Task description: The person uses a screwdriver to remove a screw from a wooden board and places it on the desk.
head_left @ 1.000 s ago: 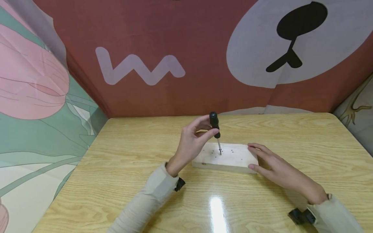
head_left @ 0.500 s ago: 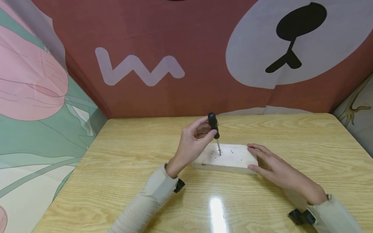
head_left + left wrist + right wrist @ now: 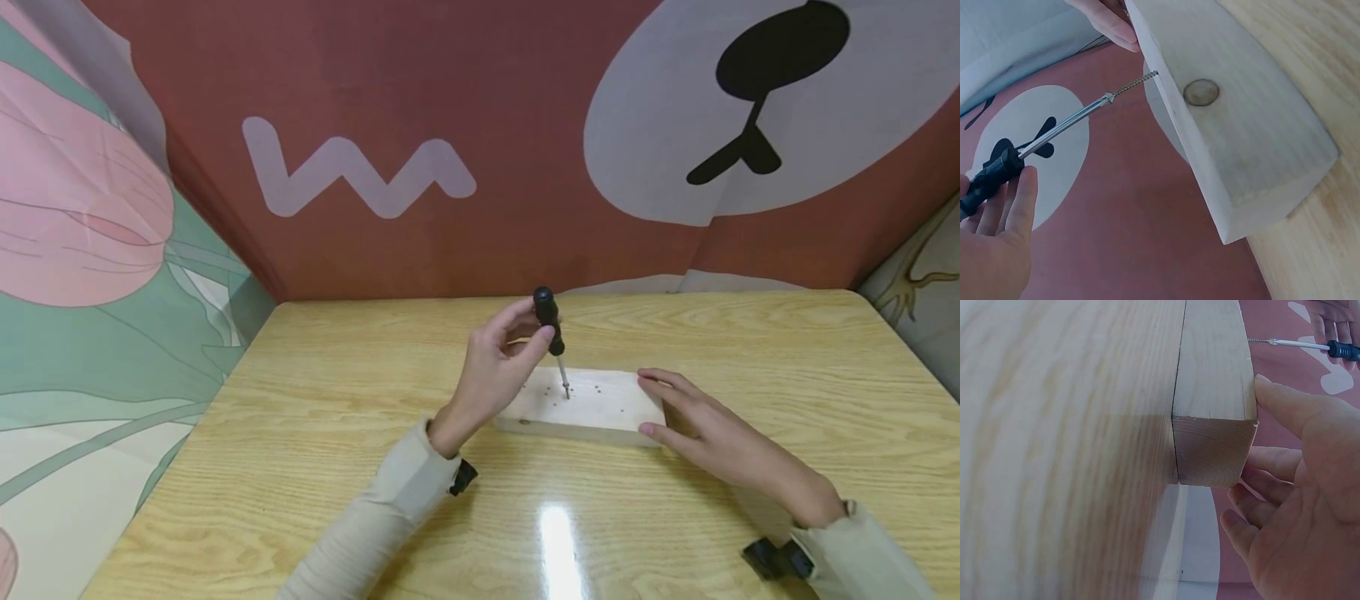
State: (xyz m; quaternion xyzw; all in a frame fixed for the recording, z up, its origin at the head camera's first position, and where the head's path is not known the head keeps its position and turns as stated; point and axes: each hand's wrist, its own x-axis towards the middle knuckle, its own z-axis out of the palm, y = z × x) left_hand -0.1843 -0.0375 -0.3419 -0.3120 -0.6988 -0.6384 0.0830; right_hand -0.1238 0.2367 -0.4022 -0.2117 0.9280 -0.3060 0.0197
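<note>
A pale wooden block (image 3: 581,417) with several small holes in its top lies flat on the table. My left hand (image 3: 495,358) pinches the black handle of a screwdriver (image 3: 550,321), which leans slightly. At the screwdriver's tip, a screw (image 3: 1135,84) stands on the block's top face with most of its thread showing. How deep its point sits is hard to tell. My right hand (image 3: 701,433) grips the block's right end, thumb on the near edge and fingers at the far edge. In the right wrist view, that thumb touches the block (image 3: 1216,362) by its edge.
The light wood-grain table (image 3: 337,467) extends around the block and reflects a bright light near its front. Behind it hangs a reddish-brown printed cloth (image 3: 420,258). A floral cloth (image 3: 90,250) covers the left side. Each wrist wears a black camera.
The screwdriver handle has tipped slightly to the left with my left hand's fingers. My right hand and the block keep their places.
</note>
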